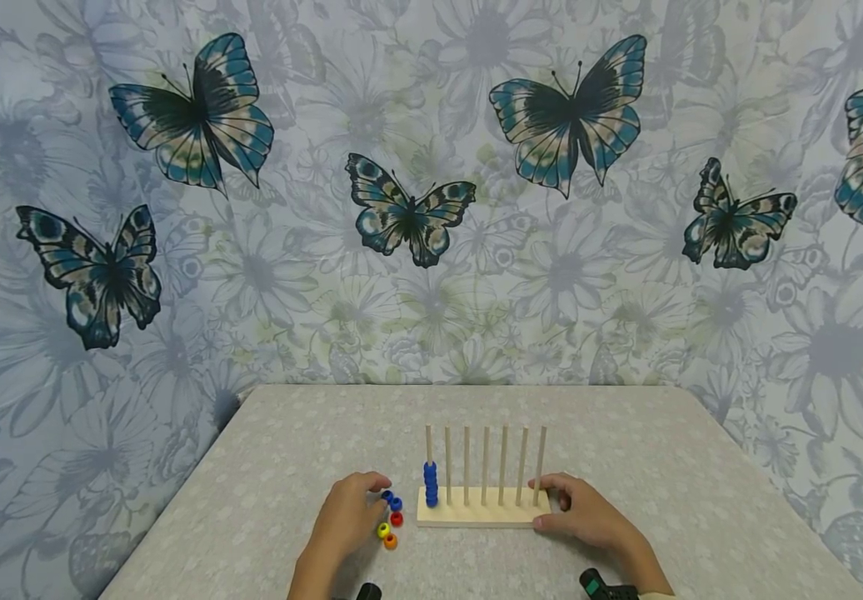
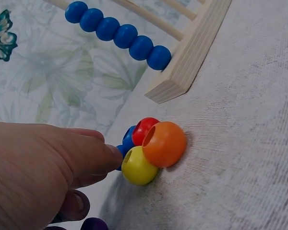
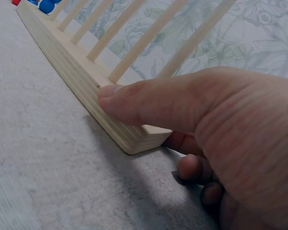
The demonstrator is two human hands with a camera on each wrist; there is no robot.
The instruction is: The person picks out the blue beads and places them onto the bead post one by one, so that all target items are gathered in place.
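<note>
A wooden peg rack [image 1: 482, 508] with several upright pegs stands on the table. Blue beads [image 1: 431, 484] are stacked on its leftmost peg, also seen in the left wrist view [image 2: 118, 29]. My right hand [image 1: 561, 505] grips the rack's right end, thumb [image 3: 122, 98] on the front face of the base [image 3: 72, 72] and fingers curled behind the end. My left hand [image 1: 371, 500] reaches into a small cluster of loose beads left of the rack. Its fingertip [image 2: 110, 155] touches a blue bead [image 2: 128, 138]. Beside it lie a red bead [image 2: 145, 128], an orange bead [image 2: 164, 143] and a yellow bead [image 2: 137, 167].
A purple bead [image 2: 93, 224] lies under my left hand near the thumb. The table [image 1: 289, 450] has a pale grey speckled cloth. Its left edge runs close to my left hand. Behind it hangs a floral backdrop with butterflies [image 1: 409, 212].
</note>
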